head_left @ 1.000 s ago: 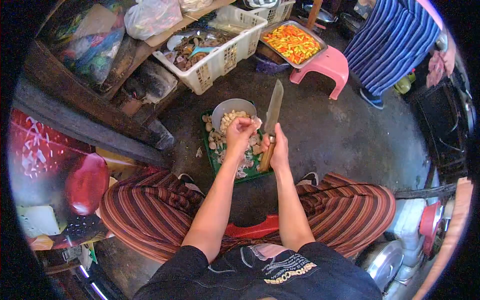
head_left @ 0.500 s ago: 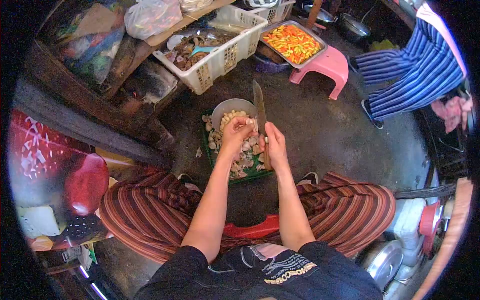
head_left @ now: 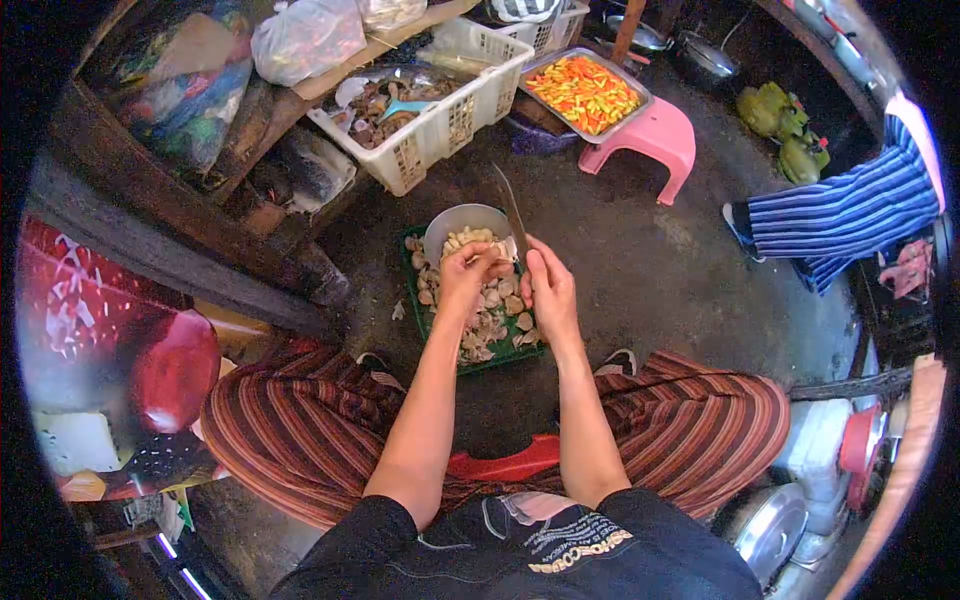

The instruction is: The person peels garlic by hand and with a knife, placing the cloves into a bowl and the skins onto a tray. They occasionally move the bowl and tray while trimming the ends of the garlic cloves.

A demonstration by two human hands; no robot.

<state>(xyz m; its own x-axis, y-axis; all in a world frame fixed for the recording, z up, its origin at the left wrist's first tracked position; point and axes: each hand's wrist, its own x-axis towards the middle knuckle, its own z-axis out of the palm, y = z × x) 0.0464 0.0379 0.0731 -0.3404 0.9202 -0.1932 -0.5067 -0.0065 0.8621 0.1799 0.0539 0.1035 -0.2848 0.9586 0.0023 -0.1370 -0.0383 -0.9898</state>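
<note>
My right hand (head_left: 549,290) is closed around a long knife (head_left: 510,208), its blade pointing up and away from me. My left hand (head_left: 466,282) pinches a garlic clove (head_left: 509,247) close beside the blade. Under my hands, a grey bowl (head_left: 436,232) holds pale peeled cloves. It sits on a green tray (head_left: 500,359), among unpeeled garlic (head_left: 527,321) and loose papery skins (head_left: 481,338).
Ahead stands a white crate (head_left: 410,165) of brown pieces. A metal tray (head_left: 646,104) of red and yellow chillies rests by a pink stool (head_left: 660,140). A person in striped trousers (head_left: 850,215) is at right; pot lids (head_left: 772,530) lie near my right knee.
The knife has tilted, its tip shifting left, and its blade is now nearer my left fingers. The person in striped trousers has moved right, uncovering green bundles on the floor.
</note>
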